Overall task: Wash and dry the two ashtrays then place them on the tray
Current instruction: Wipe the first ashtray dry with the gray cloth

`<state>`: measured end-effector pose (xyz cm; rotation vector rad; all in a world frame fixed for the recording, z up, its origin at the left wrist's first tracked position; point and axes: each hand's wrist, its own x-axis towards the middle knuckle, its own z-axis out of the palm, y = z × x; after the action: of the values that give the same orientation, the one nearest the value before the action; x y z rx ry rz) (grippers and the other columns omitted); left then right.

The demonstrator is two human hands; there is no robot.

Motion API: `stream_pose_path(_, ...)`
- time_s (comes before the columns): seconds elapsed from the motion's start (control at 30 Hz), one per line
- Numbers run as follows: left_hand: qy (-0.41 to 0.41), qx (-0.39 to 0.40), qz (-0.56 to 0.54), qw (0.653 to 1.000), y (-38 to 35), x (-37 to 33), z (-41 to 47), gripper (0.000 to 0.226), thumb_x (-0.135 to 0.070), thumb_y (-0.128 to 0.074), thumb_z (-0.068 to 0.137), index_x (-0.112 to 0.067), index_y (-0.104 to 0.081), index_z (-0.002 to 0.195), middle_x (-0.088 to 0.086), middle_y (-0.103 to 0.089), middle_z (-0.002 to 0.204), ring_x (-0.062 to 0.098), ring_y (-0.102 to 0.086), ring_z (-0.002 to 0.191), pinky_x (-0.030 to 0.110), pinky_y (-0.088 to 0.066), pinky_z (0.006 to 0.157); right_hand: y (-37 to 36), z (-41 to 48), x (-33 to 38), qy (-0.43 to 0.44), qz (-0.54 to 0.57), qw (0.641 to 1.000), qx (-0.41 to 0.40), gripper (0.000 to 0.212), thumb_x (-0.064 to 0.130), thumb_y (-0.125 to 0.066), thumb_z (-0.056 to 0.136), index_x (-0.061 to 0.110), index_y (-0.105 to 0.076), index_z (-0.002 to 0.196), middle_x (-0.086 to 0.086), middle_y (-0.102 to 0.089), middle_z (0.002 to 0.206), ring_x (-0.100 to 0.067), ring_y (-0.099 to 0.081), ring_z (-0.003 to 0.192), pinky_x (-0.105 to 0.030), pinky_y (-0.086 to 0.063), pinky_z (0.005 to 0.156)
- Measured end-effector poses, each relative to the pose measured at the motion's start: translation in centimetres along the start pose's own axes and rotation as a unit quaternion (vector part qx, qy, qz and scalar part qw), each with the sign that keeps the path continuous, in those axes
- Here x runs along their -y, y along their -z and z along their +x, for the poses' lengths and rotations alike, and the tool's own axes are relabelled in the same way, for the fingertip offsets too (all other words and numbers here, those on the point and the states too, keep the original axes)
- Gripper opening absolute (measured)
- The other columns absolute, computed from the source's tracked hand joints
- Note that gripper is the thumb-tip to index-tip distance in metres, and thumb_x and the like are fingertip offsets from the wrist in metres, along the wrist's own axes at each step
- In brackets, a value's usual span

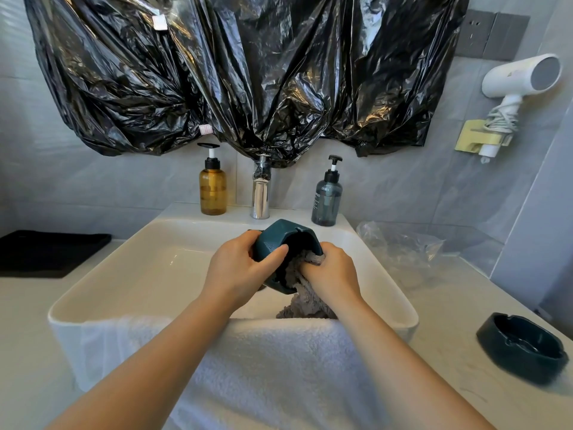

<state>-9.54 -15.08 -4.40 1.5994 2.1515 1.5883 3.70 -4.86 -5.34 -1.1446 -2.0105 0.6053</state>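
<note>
Over the white sink [124, 280], my left hand [238, 271] grips a dark teal ashtray [279, 240], tilted on its side with the hollow facing right. My right hand [331, 274] presses a grey cloth [304, 293] into that hollow; the cloth's tail hangs down into the basin. A second dark ashtray [521, 346] sits upright on the counter at the right. A black tray [46, 252] lies on the counter at the left.
A white towel [248, 361] drapes over the sink's front rim. A chrome tap [260, 193] stands behind the basin between an amber pump bottle [213, 187] and a grey pump bottle [326, 200]. Crumpled clear plastic [400, 246] lies at the right. A hairdryer [524, 79] hangs on the wall.
</note>
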Motion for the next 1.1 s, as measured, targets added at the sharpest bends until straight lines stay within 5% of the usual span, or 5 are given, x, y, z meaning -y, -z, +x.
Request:
stream_pose_path(0.13,0.046,0.080,-0.111,0.990,-0.14,-0.33,-0.22,0.045,-0.036,-0.078,0.076,-0.025,-0.054,0.113,-0.010,-0.066,0.098,0.009,-0.065,0.086,0.018,-0.055,0.062,0.07,0.32,-0.10,-0.035,0.097,0.995,-0.004,0.008,0.023,-0.064,0.087,0.015,-0.061,0.086,0.003,-0.063,0.079,-0.019,-0.058,0.073,-0.025,-0.037,0.054)
stream_pose_path(0.33,0.016,0.035,-0.126,0.991,-0.29,-0.37,-0.19,0.036,-0.030,-0.081,0.073,-0.024,-0.066,0.105,-0.005,-0.073,0.087,0.023,-0.070,0.076,0.040,-0.060,0.064,-0.32,0.43,-0.34,-0.056,0.096,0.994,0.012,0.021,0.027,-0.071,0.081,0.013,-0.067,0.096,-0.002,-0.070,0.090,-0.024,-0.065,0.084,-0.031,-0.050,0.068)
stream_pose_path(0.63,-0.012,0.005,-0.023,1.000,0.31,0.14,-0.28,0.033,-0.055,-0.070,0.062,-0.029,-0.073,0.083,-0.006,-0.072,0.068,0.012,-0.069,0.056,0.042,-0.059,0.055,-0.18,0.24,-0.03,-0.006,-0.032,0.999,-0.021,0.019,0.032,-0.063,0.085,0.020,-0.063,0.099,0.004,-0.066,0.091,-0.023,-0.061,0.082,-0.028,-0.041,0.058)
stream_pose_path(0.87,0.034,0.087,-0.114,0.989,0.14,0.11,-0.35,0.047,-0.037,-0.083,0.068,-0.025,-0.064,0.109,-0.010,-0.071,0.095,0.010,-0.069,0.086,0.031,-0.061,0.069,0.31,0.48,-0.50,-0.053,0.049,0.997,0.001,0.029,0.018,-0.063,0.083,0.017,-0.048,0.059,0.001,-0.051,0.058,-0.018,-0.043,0.056,-0.028,-0.026,0.048)
stream_pose_path(1.1,0.017,0.056,-0.123,0.991,-0.12,-0.08,-0.21,0.033,-0.028,-0.076,0.079,-0.024,-0.061,0.108,-0.009,-0.069,0.093,0.015,-0.068,0.084,0.027,-0.058,0.065,-0.10,0.53,-0.33,-0.073,0.133,0.987,0.056,0.015,0.026,-0.077,0.076,0.014,-0.068,0.075,-0.003,-0.069,0.075,-0.022,-0.064,0.074,-0.034,-0.051,0.066)
